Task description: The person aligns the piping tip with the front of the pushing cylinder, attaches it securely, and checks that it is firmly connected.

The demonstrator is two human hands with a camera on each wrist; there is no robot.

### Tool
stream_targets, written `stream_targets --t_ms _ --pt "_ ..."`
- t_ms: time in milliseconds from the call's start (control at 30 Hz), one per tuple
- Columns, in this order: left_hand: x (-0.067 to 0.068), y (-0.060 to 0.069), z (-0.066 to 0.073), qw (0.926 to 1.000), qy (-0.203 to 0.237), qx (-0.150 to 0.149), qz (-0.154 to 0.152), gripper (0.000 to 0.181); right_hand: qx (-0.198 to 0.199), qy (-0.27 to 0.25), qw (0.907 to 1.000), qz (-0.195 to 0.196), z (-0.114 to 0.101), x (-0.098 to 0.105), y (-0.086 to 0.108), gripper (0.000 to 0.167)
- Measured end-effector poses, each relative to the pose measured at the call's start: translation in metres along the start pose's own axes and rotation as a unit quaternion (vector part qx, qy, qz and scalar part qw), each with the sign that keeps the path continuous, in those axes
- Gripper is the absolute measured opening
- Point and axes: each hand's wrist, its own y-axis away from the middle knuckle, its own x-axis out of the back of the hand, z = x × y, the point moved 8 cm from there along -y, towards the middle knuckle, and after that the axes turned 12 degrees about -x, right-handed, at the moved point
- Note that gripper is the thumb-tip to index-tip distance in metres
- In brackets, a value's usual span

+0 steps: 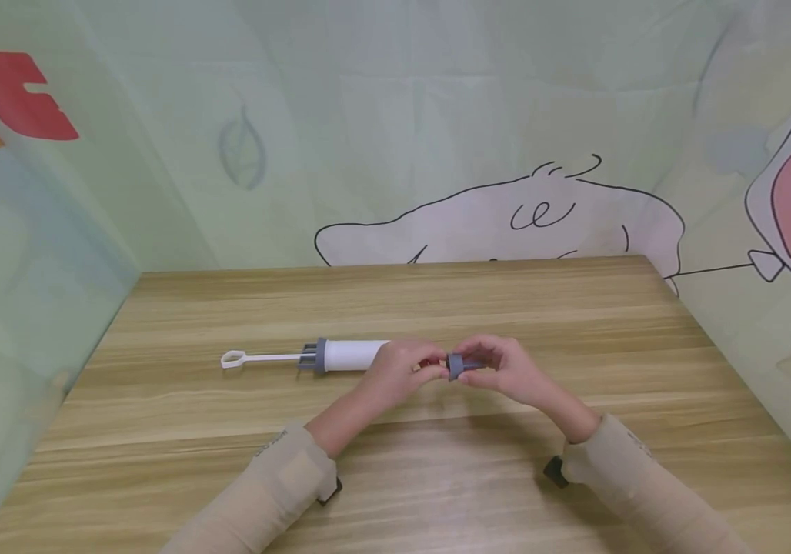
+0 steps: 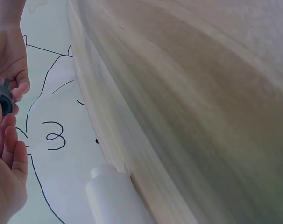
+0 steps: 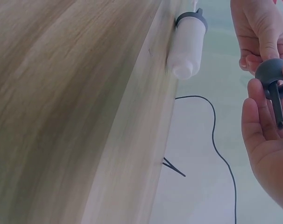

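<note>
Both hands meet at a small dark grey nozzle cap (image 1: 455, 367), a round ring with a thin spout, held just above the table. My right hand (image 1: 512, 372) grips it from the spout side. From the other side my left hand (image 1: 401, 371) pinches at its rim, thumb and fingertips close together. In the right wrist view the cap (image 3: 271, 71) shows its rounded face, with the spout slanting down. Behind the left hand lies a white cylinder (image 1: 354, 355) with a grey end collar (image 1: 321, 355); its narrow-necked end shows in the left wrist view.
From the collar a thin white rod (image 1: 272, 357) runs left to a loop handle (image 1: 232, 359). The wood-grain table (image 1: 395, 300) spreads all around. At its back stands a printed cloth (image 1: 395, 138) with a cartoon drawing, and more cloth hangs at both sides.
</note>
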Motion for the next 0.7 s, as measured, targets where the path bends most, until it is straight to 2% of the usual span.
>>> stream_targets --t_ms 267,367,533,700 --pt "0.001 0.001 0.009 0.9973 -0.049 -0.054 -0.009 0.017 -0.006 0.011 0.9999 0.004 0.002 0.002 0.0 0.028" --pt "0.001 0.001 0.011 0.9962 -0.057 -0.065 -0.007 0.017 -0.008 0.012 0.9999 0.005 0.002 0.002 -0.001 0.028" --pt "0.002 -0.001 0.011 0.9965 -0.057 -0.06 -0.006 0.015 -0.008 0.006 1.0 -0.001 0.001 0.0 0.0 0.029" --pt "0.002 -0.001 0.01 0.997 -0.067 -0.038 -0.004 0.01 0.007 -0.005 0.9999 -0.011 -0.002 -0.002 0.0 0.028"
